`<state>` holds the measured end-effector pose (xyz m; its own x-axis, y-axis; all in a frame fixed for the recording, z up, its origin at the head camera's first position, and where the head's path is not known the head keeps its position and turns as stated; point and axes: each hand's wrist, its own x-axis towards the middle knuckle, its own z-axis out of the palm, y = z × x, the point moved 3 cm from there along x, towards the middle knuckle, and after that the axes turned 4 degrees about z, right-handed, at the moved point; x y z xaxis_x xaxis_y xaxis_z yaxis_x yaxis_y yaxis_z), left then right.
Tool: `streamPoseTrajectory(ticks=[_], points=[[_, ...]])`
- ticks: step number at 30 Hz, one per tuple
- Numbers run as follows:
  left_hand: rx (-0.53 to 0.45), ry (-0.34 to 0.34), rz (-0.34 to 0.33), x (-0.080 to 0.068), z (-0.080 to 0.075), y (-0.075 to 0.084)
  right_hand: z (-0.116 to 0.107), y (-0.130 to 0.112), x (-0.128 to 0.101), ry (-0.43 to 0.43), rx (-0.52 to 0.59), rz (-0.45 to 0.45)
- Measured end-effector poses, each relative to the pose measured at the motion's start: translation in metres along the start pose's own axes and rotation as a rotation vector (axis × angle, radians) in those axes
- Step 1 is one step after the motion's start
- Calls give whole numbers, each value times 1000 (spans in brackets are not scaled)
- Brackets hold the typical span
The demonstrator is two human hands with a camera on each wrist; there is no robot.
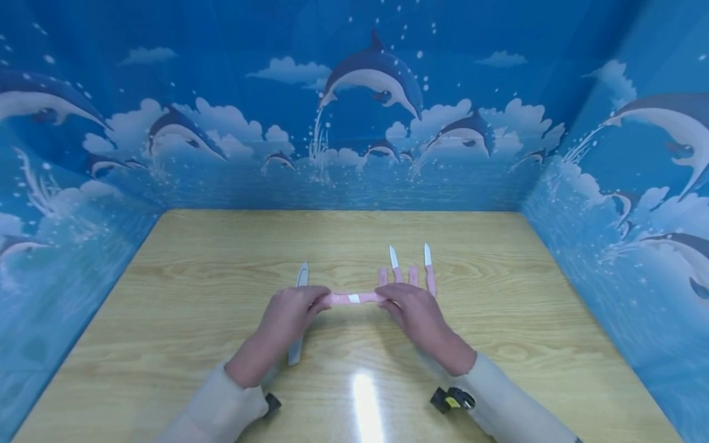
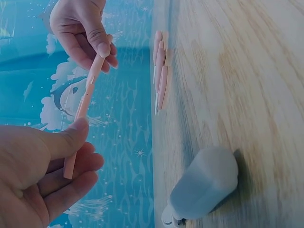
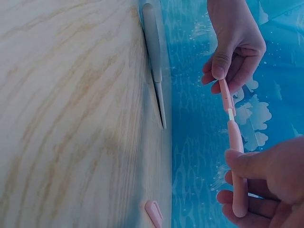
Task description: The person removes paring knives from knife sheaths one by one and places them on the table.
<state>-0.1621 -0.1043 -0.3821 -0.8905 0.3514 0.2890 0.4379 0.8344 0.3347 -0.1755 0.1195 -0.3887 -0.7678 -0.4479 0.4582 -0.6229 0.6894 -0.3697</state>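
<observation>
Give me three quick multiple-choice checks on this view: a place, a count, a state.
1. Where is the grey knife?
A. on the table, under the left hand
B. against the back wall
C. in the right hand

2. How many bare white blades lie beyond the right hand?
A. none
B. two
C. five

3. The pink knife held by both hands is
A. fully covered
B. partly pulled apart
C. flat on the table

Key: 1 A, the grey knife runs beneath the left hand on the table; 2 B, two white blades show past the right hand; 3 B, a white strip shows mid pink knife.
</observation>
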Motion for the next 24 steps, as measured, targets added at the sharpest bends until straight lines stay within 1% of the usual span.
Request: streamPoseTrajectory(ticks=[7,16,24], points=[[3,-18,-34,0,-1,-1,-2,0,1,-16,-10,13],[2,-29,-36,0,-1,-2,-2,2,-1,-21,-23,28],[-4,-41,-56,0,-1,-3,-3,4,-1,-19,-17,40]])
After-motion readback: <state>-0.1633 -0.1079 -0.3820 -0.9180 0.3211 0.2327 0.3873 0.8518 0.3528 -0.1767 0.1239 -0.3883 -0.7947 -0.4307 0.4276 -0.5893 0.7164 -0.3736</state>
